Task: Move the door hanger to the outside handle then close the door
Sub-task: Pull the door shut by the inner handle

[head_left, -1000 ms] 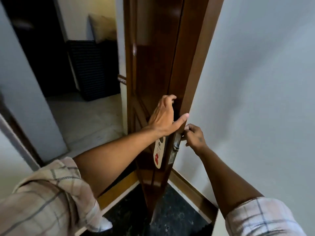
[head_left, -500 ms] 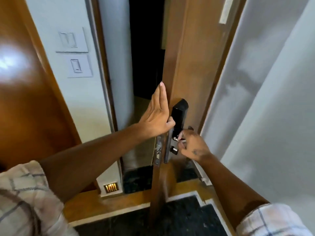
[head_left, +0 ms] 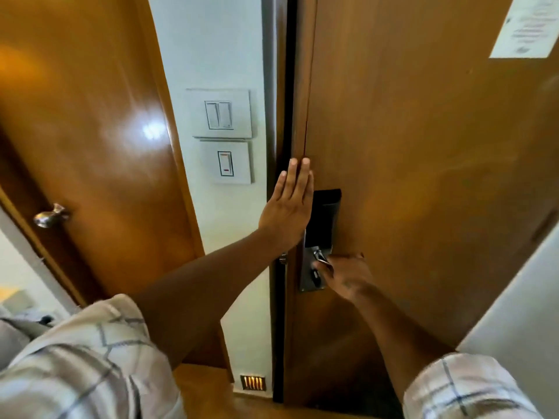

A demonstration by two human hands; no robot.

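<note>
The brown wooden door [head_left: 417, 176] stands almost shut, with only a narrow dark gap at its left edge against the frame. A black and metal lock plate [head_left: 320, 228] sits on this inner face. My right hand [head_left: 348, 275] is closed around the metal door handle [head_left: 319, 257] below the black panel. My left hand [head_left: 290, 207] lies flat with fingers together, palm pressed on the door's edge just left of the lock. The door hanger is hidden from view.
A second wooden door [head_left: 90, 146] with a metal knob [head_left: 50, 215] stands at the left. Wall switches [head_left: 222, 113] and a single switch [head_left: 226, 163] sit on the white wall strip between the doors. A small floor light [head_left: 252, 383] glows low down. A paper notice [head_left: 526, 25] hangs on the door.
The door has swung from wide open to nearly shut. The white hanger seen on the far handle earlier is now out of sight. My left hand flattened against the door edge.
</note>
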